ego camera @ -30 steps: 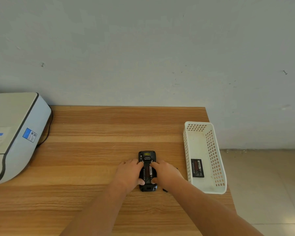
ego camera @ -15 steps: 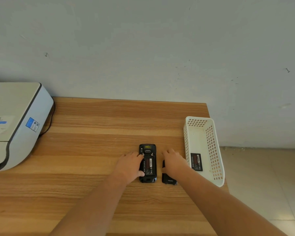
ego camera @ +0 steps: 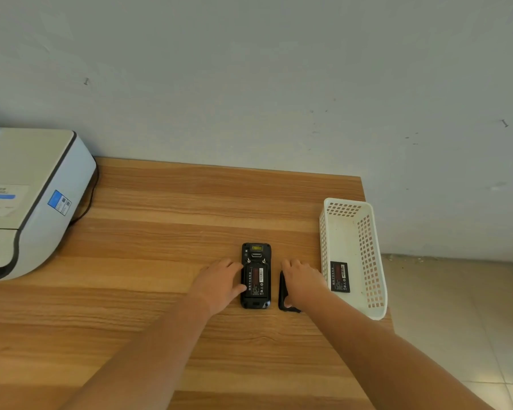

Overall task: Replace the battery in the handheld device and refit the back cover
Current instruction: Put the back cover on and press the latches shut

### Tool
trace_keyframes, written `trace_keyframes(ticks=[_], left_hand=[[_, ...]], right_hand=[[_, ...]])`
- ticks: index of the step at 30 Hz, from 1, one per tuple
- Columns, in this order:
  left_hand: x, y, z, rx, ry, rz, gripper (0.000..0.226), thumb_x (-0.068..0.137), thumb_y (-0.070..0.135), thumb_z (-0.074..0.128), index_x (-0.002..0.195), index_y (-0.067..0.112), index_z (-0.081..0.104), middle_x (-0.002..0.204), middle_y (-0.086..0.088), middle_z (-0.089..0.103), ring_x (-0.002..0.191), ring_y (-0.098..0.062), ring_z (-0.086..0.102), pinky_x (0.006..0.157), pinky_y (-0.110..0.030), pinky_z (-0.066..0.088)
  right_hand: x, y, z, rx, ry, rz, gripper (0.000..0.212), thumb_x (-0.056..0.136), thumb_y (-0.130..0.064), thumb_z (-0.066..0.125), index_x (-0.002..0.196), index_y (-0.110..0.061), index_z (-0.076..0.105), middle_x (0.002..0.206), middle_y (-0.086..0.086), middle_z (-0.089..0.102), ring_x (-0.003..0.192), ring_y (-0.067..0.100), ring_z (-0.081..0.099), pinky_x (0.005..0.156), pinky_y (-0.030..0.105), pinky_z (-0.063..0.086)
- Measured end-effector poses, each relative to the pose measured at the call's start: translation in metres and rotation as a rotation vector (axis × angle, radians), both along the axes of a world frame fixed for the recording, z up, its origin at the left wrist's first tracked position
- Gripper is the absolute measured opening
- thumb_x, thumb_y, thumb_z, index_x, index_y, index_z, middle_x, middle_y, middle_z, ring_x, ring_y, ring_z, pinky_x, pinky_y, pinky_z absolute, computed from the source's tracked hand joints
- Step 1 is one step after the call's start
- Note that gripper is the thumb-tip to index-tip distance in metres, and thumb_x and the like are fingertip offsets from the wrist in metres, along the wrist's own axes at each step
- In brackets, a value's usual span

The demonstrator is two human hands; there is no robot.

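Observation:
The black handheld device (ego camera: 256, 255) lies face down on the wooden table (ego camera: 160, 232), its back uncovered and a battery (ego camera: 257, 281) with a red label seated in its bay. My left hand (ego camera: 219, 284) rests against the device's left side, thumb touching its edge. Just right of the device lies the black back cover (ego camera: 282, 297), mostly hidden under my right hand (ego camera: 301, 281), which lies on top of it with fingers spread. Whether the fingers grip it is not visible. A second battery (ego camera: 339, 276) lies in the white basket (ego camera: 367, 232).
The white perforated basket stands at the table's right edge, close to my right hand. A large white and grey printer (ego camera: 27, 202) with a black cable occupies the table's left side. A grey wall runs behind the table; tiled floor (ego camera: 456, 321) lies to the right.
My right hand left the device and moved right onto the back cover. My left hand stays at the device's left side. The camera has tilted slightly.

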State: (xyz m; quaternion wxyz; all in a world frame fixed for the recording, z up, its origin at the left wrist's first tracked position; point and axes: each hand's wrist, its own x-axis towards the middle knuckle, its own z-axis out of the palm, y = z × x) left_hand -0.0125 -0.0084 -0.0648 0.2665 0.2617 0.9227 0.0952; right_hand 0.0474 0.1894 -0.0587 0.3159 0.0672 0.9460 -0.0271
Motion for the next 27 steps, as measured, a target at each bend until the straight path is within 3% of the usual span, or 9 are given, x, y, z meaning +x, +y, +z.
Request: trace_keyframes(ticks=[7,11,14,22,27], left_hand=[[0.005,-0.009,0.009,0.014,-0.055,0.099,0.055,0.096,0.046,0.051,0.145,0.025,0.039,0.155,0.000,0.034,0.141,-0.021,0.033,0.114,-0.037,0.030],[0.009,-0.014,0.011,0.005,-0.098,0.130,0.056,0.096,0.048,0.049,0.146,0.026,0.037,0.159,-0.002,0.027,0.146,-0.022,0.024,0.117,-0.040,0.024],[0.012,-0.017,0.011,0.004,-0.115,0.137,0.055,0.096,0.047,0.050,0.146,0.025,0.038,0.158,-0.002,0.028,0.146,-0.021,0.024,0.117,-0.040,0.023],[0.015,-0.030,0.013,0.036,-0.156,0.194,0.049,0.095,0.049,0.052,0.137,0.024,0.049,0.144,0.003,0.047,0.131,-0.015,0.044,0.108,-0.035,0.039],[0.017,-0.042,0.015,0.041,-0.168,0.227,0.044,0.095,0.048,0.052,0.133,0.025,0.052,0.131,0.007,0.053,0.118,-0.011,0.049,0.100,-0.031,0.043]], right_hand=[[0.000,0.016,0.019,-0.084,-0.032,-0.019,0.035,0.087,-0.005,0.062,0.120,-0.011,0.052,0.119,0.011,0.055,0.104,0.028,0.058,0.081,0.037,0.051],[-0.008,0.026,0.038,-0.177,-0.221,-0.037,0.038,0.094,-0.010,0.057,0.132,-0.013,0.056,0.130,0.011,0.058,0.115,0.028,0.057,0.098,0.038,0.048],[-0.008,0.031,0.045,-0.256,-0.201,-0.108,0.042,0.092,-0.013,0.063,0.133,-0.016,0.058,0.132,0.007,0.059,0.118,0.025,0.056,0.102,0.037,0.046],[-0.044,0.022,0.069,-0.522,-0.035,-0.314,0.039,0.091,-0.015,0.064,0.129,-0.021,0.061,0.126,0.001,0.064,0.104,0.015,0.060,0.092,0.029,0.047],[-0.066,-0.001,0.065,-0.508,-0.033,-0.243,0.039,0.094,-0.019,0.061,0.132,-0.020,0.058,0.127,0.003,0.064,0.105,0.020,0.064,0.093,0.035,0.053]])
